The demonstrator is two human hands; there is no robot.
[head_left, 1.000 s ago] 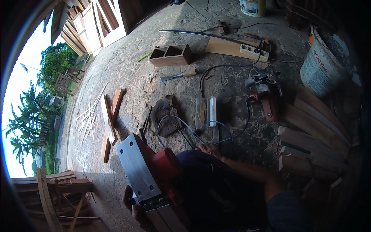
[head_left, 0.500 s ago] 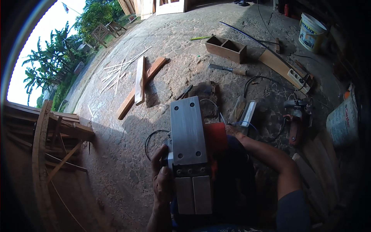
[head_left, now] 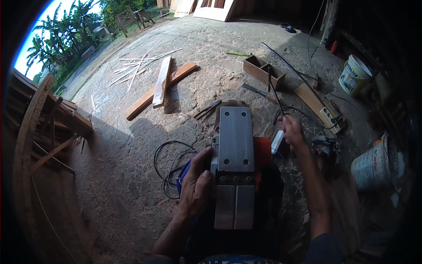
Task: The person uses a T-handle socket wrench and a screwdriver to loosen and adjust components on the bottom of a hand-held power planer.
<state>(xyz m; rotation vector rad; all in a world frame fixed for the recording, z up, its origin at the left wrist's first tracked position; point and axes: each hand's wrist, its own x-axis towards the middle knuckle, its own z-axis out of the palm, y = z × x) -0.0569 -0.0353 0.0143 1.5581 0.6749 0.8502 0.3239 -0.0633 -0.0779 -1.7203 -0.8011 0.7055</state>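
An electric hand planer (head_left: 236,141) lies upside down on my lap, its grey metal sole and bolted cutter block facing up. My left hand (head_left: 195,187) is closed around the planer's left side, thumb near the cutter block. To the right of the planer, my right hand (head_left: 292,130) is raised, its fingers wrapped round a slim dark hammer-like tool (head_left: 276,97). The tool points up and away, with a narrow crosswise head at its far end. An orange-red part of the planer's body (head_left: 263,151) shows beyond the sole's right edge.
Pliers (head_left: 208,109), a chisel (head_left: 255,89) and a divided wooden box (head_left: 263,72) lie ahead. Two crossed boards (head_left: 162,86) and thin strips are at left. A power strip (head_left: 329,118), power tool (head_left: 324,152) and buckets (head_left: 354,75) stand right. Cable coils (head_left: 169,163) lie beside me.
My right hand has left the planer's right side and now holds up the hammer-like tool. The left hand stays on the planer. The whole view has shifted.
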